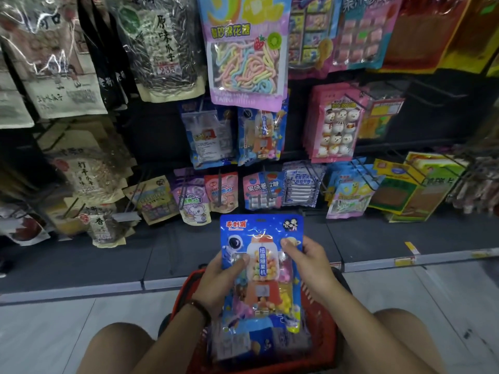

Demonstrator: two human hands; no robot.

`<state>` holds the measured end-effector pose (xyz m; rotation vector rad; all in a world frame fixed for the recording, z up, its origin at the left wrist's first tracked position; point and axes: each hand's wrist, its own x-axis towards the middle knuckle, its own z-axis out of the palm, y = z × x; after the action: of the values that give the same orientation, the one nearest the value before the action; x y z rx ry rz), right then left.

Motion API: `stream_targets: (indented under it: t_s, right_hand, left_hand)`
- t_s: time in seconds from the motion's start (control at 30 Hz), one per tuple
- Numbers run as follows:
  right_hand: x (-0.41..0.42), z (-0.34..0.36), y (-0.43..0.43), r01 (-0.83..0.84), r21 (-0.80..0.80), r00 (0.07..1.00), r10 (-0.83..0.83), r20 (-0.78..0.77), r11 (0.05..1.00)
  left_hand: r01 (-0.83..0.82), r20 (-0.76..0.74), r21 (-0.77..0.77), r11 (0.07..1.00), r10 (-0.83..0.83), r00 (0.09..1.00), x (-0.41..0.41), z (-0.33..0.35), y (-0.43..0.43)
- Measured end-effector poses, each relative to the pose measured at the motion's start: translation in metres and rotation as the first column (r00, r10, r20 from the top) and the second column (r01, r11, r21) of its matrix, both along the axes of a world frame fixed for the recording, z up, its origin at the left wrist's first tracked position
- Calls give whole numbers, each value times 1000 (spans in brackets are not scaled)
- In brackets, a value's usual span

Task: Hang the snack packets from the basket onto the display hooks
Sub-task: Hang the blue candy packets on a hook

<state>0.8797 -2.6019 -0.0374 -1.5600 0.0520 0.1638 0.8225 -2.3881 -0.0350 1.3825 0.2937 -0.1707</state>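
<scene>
Here both hands, left hand [218,276] and right hand [305,261], grip a blue candy packet [261,255] above the red basket [321,344], which seemingly holds more packets.

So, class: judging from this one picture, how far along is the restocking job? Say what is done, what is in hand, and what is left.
Done: matching blue gumball-machine candy packets already hang on the display hooks. In hand: the left hand and right hand each have a grip on one blue gumball-machine packet, held above the red plastic basket and not yet hung. Left: more blue packets lie in the basket.
</scene>
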Motion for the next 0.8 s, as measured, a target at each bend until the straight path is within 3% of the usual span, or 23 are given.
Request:
stream_targets:
  t_s: [0.27, 0.47, 0.8]
  right_hand:
    - [46, 15, 2, 94, 99, 995, -97, 23, 991]
    - [119, 53, -4, 140, -4, 982, -138, 130, 990]
    - [216, 100, -10, 140, -39, 943, -122, 311, 989]
  left_hand:
    - [-68, 47, 43, 997, 66, 997, 59, 25, -5]
    - [-68, 155, 23, 997, 64, 986, 125, 49, -13]
    - [-142, 282, -48, 989, 150, 948, 229, 77, -32]
